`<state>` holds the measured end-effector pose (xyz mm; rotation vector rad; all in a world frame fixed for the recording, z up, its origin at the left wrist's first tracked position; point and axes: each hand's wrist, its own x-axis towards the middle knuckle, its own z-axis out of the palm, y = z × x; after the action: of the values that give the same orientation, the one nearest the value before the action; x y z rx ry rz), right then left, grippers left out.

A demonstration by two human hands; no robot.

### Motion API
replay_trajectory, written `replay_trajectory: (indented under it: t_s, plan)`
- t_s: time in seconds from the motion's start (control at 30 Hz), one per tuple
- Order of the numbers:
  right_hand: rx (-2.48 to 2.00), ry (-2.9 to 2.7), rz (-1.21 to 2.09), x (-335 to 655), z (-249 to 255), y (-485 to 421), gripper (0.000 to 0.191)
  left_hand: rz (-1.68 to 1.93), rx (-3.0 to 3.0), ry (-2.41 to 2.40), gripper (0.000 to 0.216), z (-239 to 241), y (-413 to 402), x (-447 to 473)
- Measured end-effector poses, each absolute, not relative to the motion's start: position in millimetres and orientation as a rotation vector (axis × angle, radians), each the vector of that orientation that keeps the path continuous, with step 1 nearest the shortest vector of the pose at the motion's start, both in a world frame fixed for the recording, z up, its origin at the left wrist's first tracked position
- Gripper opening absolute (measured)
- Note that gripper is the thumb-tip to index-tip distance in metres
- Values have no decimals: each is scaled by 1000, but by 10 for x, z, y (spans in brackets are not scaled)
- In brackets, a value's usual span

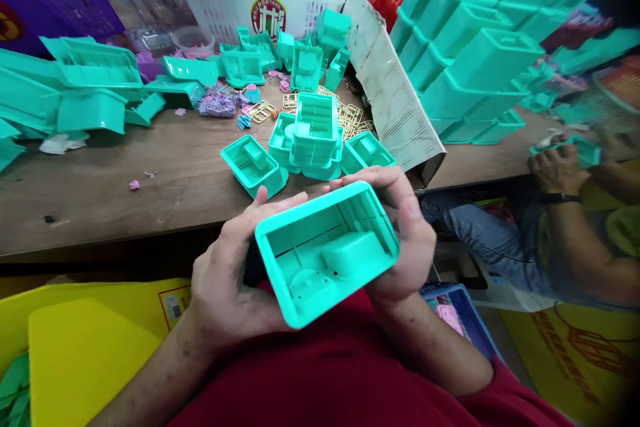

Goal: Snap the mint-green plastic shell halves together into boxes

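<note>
Between my two hands I hold a turquoise plastic box-shaped toy part, its open side tilted toward me so that moulded shapes and slots show inside. My left hand grips its left end, thumb and fingers along the sides. Around the right end curls my right hand, with part of its fingers hidden behind the part. Just beyond, on the table, lies a similar turquoise part. Next to it stands a small stack of turquoise parts, and another such part lies to its right.
On the wooden table are a bag of purple pieces, cream frames and turquoise panels. A cardboard divider separates tall turquoise stacks. At right, a co-worker's hand holds a turquoise part. A yellow box stands lower left.
</note>
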<state>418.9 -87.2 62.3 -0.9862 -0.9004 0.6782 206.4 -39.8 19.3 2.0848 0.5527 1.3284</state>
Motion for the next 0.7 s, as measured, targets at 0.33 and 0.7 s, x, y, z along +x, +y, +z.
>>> replay_trajectory:
  t_s: [0.33, 0.7]
  plan:
    - [-868, -985, 706, 4078, 360, -890, 42, 1510, 2168, 855, 128, 455, -629, 2167]
    - [-893, -1100, 531, 3906, 672, -968, 46, 1652, 2128, 523, 117, 436, -587, 2076]
